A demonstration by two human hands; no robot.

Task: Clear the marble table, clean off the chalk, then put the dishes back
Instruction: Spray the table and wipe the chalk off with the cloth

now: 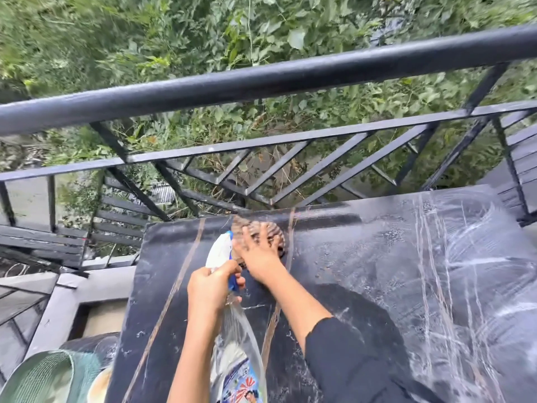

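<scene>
The black marble table (363, 271) fills the lower right, wet, with white chalk smears (465, 257) across its right half. My right hand (258, 251) lies with spread fingers on a brownish cloth (276, 228) near the table's far edge. My left hand (210, 289) grips the neck of a clear spray bottle (238, 344) with a white and blue trigger head (222, 248), held just left of the cloth. No dishes stand on the table top.
A black metal railing (261, 80) runs along the table's far side, with green bushes beyond it. At the lower left sit a green woven basket (43, 376) and a pale dish (98, 385) below the table's edge.
</scene>
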